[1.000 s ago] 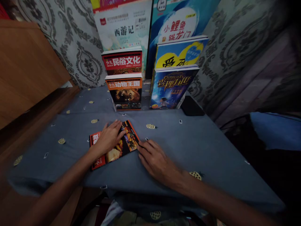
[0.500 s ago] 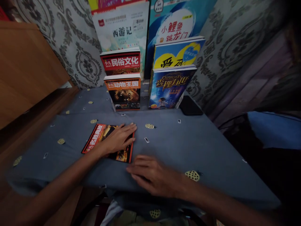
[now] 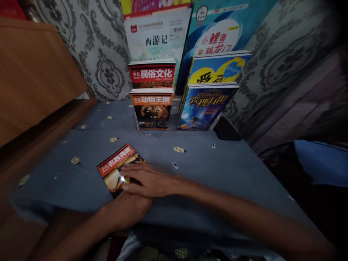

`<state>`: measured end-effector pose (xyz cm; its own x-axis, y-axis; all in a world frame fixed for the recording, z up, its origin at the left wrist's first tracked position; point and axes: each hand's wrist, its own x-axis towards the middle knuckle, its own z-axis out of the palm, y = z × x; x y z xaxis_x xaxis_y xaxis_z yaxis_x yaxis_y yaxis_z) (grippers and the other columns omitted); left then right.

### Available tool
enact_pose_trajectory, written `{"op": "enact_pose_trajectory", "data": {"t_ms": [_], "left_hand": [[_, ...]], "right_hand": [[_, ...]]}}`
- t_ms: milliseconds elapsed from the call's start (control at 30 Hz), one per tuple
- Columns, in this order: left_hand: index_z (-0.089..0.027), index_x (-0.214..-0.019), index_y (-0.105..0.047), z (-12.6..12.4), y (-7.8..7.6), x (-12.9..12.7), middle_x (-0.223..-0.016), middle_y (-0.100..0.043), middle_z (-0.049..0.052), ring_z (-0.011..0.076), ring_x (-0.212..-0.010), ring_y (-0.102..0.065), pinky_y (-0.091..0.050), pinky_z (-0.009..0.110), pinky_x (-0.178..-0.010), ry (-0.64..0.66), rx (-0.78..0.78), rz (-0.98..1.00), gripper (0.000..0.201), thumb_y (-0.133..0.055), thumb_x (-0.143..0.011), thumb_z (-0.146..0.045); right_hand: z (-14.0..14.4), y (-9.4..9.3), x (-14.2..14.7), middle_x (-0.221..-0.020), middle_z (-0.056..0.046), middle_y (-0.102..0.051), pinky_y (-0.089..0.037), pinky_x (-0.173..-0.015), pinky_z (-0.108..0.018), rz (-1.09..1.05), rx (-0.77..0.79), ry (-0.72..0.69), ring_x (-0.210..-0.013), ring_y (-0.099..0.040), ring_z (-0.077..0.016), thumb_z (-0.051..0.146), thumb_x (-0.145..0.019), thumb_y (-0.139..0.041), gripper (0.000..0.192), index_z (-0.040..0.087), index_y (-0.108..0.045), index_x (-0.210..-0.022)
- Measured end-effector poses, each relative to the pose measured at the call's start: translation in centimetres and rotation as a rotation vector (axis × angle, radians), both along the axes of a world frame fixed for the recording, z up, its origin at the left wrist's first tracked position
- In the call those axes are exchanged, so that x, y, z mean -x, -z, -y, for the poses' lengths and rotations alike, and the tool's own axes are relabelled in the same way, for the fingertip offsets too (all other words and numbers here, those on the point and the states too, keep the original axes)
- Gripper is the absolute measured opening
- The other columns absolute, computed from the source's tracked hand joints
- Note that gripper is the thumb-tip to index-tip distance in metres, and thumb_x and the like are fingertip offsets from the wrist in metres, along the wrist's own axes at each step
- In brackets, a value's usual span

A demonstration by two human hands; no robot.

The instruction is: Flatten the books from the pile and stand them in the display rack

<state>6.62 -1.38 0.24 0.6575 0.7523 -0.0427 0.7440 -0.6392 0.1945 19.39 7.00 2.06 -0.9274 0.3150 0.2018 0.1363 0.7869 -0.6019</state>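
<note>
My right hand (image 3: 146,179) lies flat, fingers spread, on the near end of a booklet (image 3: 117,170) that rests on the table (image 3: 217,170), just in from the near edge. It presses on the cover and grips nothing. My left hand (image 3: 130,208) sits below it at the table's edge, partly under my right hand; I cannot tell how far it is open or whether it holds the booklet's lower corner. The booklet lies turned at an angle, its red band reading 名胜奥秘, with a small 少儿 badge beside it.

At the back, books stand against the patterned wall. The lion book (image 3: 152,108) has an orange band reading 动物王国. Behind it a red book (image 3: 152,74) reads 民俗文化. Higher up, a white book (image 3: 157,34) reads 西游记. To the right stands a dark blue book (image 3: 205,107) with gold lettering I cannot make out, then a yellow-and-blue one (image 3: 217,69), then a tall blue book (image 3: 214,30) reading 小鲤鱼.
</note>
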Motion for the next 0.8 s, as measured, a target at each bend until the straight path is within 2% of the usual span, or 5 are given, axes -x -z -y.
{"op": "enact_pose_trajectory", "data": {"t_ms": [167, 433, 600, 700, 800], "left_hand": [[-0.018, -0.152, -0.037, 1.3, 0.3, 0.8, -0.149, -0.055, 0.01, 0.0225, -0.137, -0.052, -0.047, 0.039, -0.111, 0.048, -0.04, 0.095, 0.08, -0.041, -0.076, 0.004], [-0.018, -0.147, -0.045, 1.3, 0.2, 1.0, -0.151, -0.053, 0.008, 0.0203, -0.142, -0.047, -0.039, 0.044, -0.119, 0.104, -0.171, 0.178, 0.073, -0.046, -0.077, 0.002], [-0.02, -0.136, -0.054, 2.0, 1.5, 1.8, -0.125, -0.071, 0.008, 0.0192, -0.117, -0.066, -0.046, 0.042, -0.111, -0.129, -0.473, 0.266, 0.05, -0.042, -0.089, -0.005], [-0.02, -0.124, -0.06, 2.4, 3.4, 3.0, -0.114, -0.071, 0.011, 0.0242, -0.105, -0.068, -0.05, 0.048, -0.103, -0.424, -0.628, 0.302, 0.034, -0.045, -0.094, -0.016], [-0.017, -0.129, -0.058, 2.4, 5.4, 4.2, -0.132, -0.06, 0.019, 0.0339, -0.118, -0.06, -0.051, 0.055, -0.098, -0.732, -0.654, 0.316, 0.038, -0.049, -0.096, -0.034]], "right_hand": [[-1.6, 0.8, 4.0, -0.152, -0.011, -0.052, -0.023, -0.125, -0.044, 0.078, -0.111, -0.118, -0.148, -0.037, -0.0212, 0.04, -0.104, -0.048, 0.045, 0.015, -0.056, -0.14], [-4.2, 2.2, 6.6, -0.159, -0.018, -0.038, -0.022, -0.125, -0.047, 0.151, -0.18, 0.326, -0.151, -0.031, -0.0259, 0.038, -0.103, -0.049, 0.056, 0.007, -0.044, -0.149], [-3.2, 1.8, 5.0, -0.158, -0.021, -0.04, -0.025, -0.124, -0.048, 0.157, -0.138, 0.506, -0.15, -0.034, -0.0274, 0.034, -0.103, -0.044, 0.055, 0.004, -0.043, -0.149], [-1.7, 1.6, 3.2, -0.157, -0.019, -0.042, -0.025, -0.124, -0.051, 0.175, -0.121, 0.545, -0.149, -0.035, -0.028, 0.03, -0.103, -0.04, 0.053, 0.007, -0.042, -0.151], [0.2, 1.7, 1.5, -0.157, -0.018, -0.042, -0.025, -0.124, -0.053, 0.174, -0.137, 0.557, -0.149, -0.035, -0.0294, 0.029, -0.102, -0.045, 0.054, 0.01, -0.041, -0.152]]}}
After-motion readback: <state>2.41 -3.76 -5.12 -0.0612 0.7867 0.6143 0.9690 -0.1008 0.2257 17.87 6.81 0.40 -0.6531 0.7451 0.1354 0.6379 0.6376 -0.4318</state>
